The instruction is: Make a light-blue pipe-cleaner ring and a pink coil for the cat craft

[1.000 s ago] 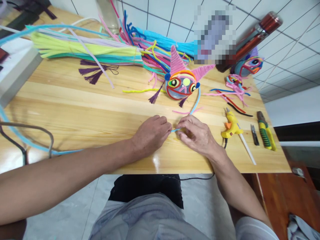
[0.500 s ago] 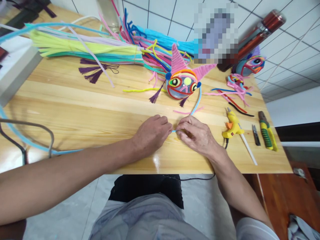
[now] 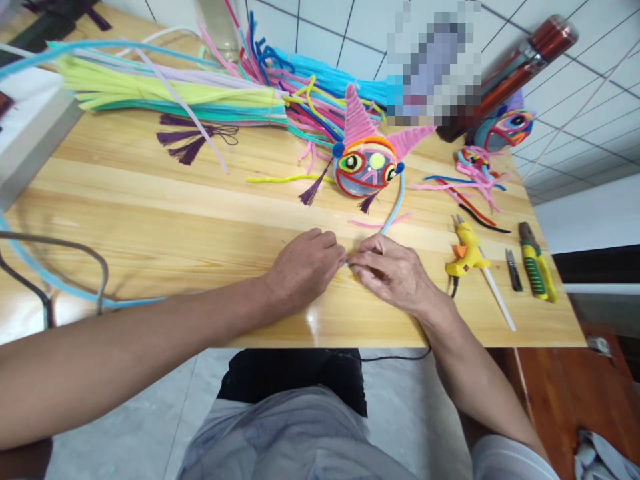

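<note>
Your left hand and right hand meet knuckle to knuckle on the tabletop, near its front edge. Both are closed, each pinching the near end of a light-blue pipe cleaner; only a short stretch shows between your fingertips. From your right hand the pipe cleaner curves away up to the pipe-cleaner face, which has pink ears and lies further back on the tabletop. A yellow glue gun lies just beside your right hand, with snips and green-handled pliers beyond it. A bundle of pipe cleaners lies along the back.
</note>
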{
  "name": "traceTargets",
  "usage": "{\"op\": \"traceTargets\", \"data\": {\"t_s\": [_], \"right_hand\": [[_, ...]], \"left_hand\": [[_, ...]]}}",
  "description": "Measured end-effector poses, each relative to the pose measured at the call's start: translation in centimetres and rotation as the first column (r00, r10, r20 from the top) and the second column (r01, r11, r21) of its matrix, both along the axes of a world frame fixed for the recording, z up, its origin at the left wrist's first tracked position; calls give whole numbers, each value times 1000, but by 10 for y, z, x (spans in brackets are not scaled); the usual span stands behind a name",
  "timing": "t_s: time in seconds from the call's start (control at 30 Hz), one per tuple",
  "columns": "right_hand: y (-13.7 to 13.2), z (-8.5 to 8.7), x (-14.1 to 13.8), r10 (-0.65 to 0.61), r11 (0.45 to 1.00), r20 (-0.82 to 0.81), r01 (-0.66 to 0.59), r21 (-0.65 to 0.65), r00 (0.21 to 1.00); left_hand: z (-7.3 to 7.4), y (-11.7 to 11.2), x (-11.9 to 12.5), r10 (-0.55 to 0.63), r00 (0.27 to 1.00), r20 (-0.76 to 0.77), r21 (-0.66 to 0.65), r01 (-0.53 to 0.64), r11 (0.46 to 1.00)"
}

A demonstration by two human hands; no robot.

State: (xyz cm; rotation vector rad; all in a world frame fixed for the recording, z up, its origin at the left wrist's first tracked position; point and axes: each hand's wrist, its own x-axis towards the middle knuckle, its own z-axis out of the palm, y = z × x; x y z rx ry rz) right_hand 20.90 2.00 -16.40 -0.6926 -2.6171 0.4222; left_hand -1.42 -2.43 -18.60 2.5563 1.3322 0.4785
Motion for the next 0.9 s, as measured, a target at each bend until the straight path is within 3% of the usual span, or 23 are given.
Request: {"op": "traceTargets", "data": {"t_s": [0.63,0.9], "right_hand": [[1,4,-2,12,1000,-86,-13,-13,996],[0,6,-3,34,999,-40,-36,-33,999]], "left_hand": [[1,-1,-1,19,998,59,-3,-18,1000],[1,-1,-1,20,998,63,-3,-20,1000]]}}
